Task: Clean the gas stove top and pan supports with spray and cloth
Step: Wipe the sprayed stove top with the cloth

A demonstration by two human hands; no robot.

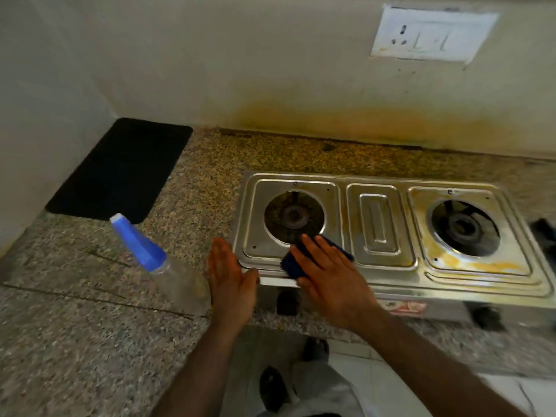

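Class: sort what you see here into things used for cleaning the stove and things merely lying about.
In use: gas stove; dark blue cloth under the right hand; spray bottle; left hand at the stove's edge.

Lying about: black mat; wall socket.

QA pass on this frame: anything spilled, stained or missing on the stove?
Yes. The stove shows orange-yellow staining round the right burner and along its front, while the left side looks cleaner. No pan supports sit on either burner. The wall behind carries a yellow-brown stain.
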